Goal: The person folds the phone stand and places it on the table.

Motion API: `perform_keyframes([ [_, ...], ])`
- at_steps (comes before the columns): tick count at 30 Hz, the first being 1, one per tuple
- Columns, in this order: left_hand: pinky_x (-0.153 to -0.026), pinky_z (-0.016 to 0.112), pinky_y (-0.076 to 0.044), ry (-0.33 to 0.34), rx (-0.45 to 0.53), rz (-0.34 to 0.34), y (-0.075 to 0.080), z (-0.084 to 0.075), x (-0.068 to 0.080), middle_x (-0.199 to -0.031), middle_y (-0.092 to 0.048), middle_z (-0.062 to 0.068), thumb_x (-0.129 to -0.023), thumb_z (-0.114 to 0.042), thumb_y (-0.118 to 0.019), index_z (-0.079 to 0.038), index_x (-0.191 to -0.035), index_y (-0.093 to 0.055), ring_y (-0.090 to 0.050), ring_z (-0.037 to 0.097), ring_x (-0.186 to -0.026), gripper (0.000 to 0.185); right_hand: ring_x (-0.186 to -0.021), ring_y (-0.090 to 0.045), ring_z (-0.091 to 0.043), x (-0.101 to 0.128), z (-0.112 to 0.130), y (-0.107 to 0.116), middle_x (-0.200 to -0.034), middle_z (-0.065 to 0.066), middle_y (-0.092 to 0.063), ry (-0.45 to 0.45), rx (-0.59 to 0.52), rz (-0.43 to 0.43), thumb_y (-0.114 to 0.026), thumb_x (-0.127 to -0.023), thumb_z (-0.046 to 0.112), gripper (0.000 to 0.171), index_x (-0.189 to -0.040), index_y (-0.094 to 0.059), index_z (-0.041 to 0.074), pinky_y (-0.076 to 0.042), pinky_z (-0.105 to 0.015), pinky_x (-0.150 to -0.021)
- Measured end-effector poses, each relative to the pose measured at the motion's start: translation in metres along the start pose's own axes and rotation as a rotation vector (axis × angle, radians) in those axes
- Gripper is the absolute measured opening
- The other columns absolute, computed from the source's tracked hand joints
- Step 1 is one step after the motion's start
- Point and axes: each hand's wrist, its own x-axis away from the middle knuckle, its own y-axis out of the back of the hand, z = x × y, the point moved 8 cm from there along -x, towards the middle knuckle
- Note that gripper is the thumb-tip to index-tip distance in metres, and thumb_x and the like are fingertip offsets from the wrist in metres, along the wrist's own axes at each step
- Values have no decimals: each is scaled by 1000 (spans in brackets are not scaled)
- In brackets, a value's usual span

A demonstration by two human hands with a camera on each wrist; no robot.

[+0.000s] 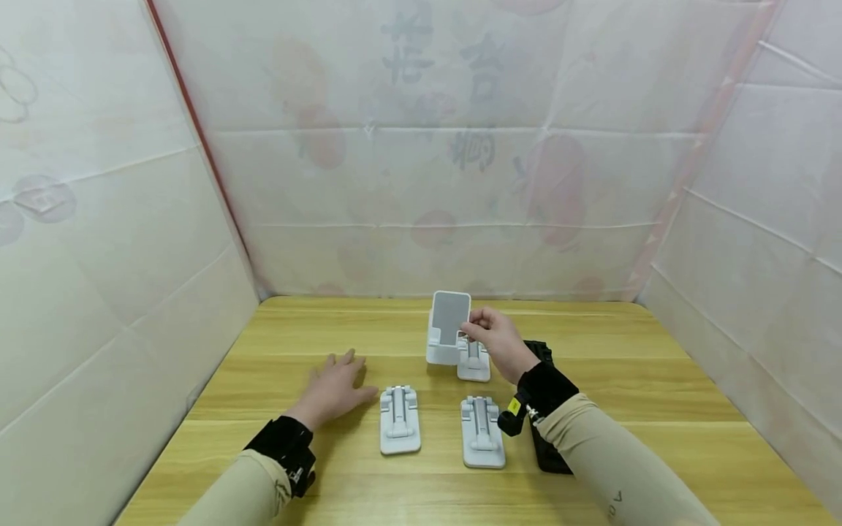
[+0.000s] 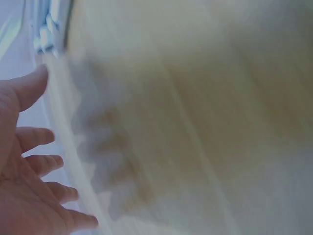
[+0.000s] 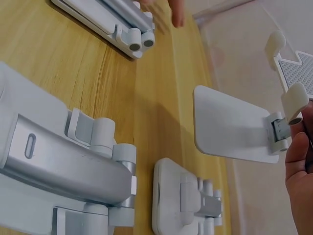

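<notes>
The unfolded phone stand (image 1: pixel 449 326) carries no readable brand or label; the only writing in sight is a few faint dark characters showing through the translucent sheeting (image 1: pixel 460 146) behind the table, too blurred to read. The stand is white plastic with a rounded rectangular back plate whose face is grey and finely textured, two small lips at its lower edge, a flat base plate and a grey hinge joining them, as the right wrist view shows. It stands upright near the far edge of the wooden table (image 1: pixel 658 380), around the middle. The right hand (image 1: pixel 498 340) pinches the stand's lower right edge between thumb and curled fingers. Just in front of the stand and touching its base lies a folded stand (image 1: pixel 473 361) under that hand. Nearer to the person than the upright stand lie two more folded stands flat on the wood, one to the left (image 1: pixel 399 420) and one to the right (image 1: pixel 482 432), both white with grey hinged arms. A black object (image 1: pixel 544 453) lies beside the right forearm, mostly hidden. Well left of the upright stand, the left hand (image 1: pixel 334 391) rests palm down on the table, fingers spread and straight, holding nothing.
</notes>
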Motion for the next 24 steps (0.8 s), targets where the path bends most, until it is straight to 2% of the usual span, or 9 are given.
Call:
perform_keyframes([
  [4, -121, 69, -20, -55, 169, -17, 0, -29, -13, -160, -35, 27, -101, -39, -64, 2, -155, -38, -25, 53, -148, 73, -110, -54, -34, 2, 6, -3, -104, -7, -61, 16, 0, 18, -59, -105, 15, 25, -122, -50, 0, -44, -49, -106],
  [8, -122, 58, -29, -63, 304, -11, -4, -47, -23, -158, -40, 23, -102, -40, -63, -1, -158, -35, -35, 44, -147, 74, -113, -53, -39, 3, 10, -7, -104, -7, -61, 36, -7, 30, -60, -105, 13, 24, -121, -50, -1, -45, -49, -107],
  [11, -120, 56, -35, -61, 354, -15, -7, -55, -28, -157, -45, 19, -102, -45, -61, -4, -158, -37, -42, 40, -144, 74, -112, -53, -41, 4, 13, -10, -102, -7, -62, 47, -20, 34, -60, -104, 11, 21, -119, -51, -1, -42, -55, -109],
  [13, -118, 56, -37, -64, 401, -15, -9, -61, -30, -156, -46, 18, -102, -46, -61, -4, -158, -37, -44, 40, -143, 73, -111, -53, -41, 4, 15, -12, -101, -6, -62, 56, -17, 36, -60, -104, 10, 19, -118, -52, -1, -43, -56, -109],
  [19, -111, 55, -46, -51, 592, -7, -10, -76, -34, -148, -55, 20, -103, -40, -62, -4, -157, -39, -52, 39, -136, 69, -110, -54, -45, 7, 23, -19, -98, -5, -63, 69, -17, 42, -61, -103, 8, 14, -114, -55, 1, -49, -45, -101],
  [24, -100, 48, -57, 15, 871, 39, -15, -79, -37, -138, -62, 23, -104, -26, -62, -3, -153, -45, -64, 38, -122, 56, -106, -57, -36, 8, 26, -25, -99, -5, -64, 66, -36, 61, -61, -103, 8, 12, -112, -56, 2, -47, -49, -103],
])
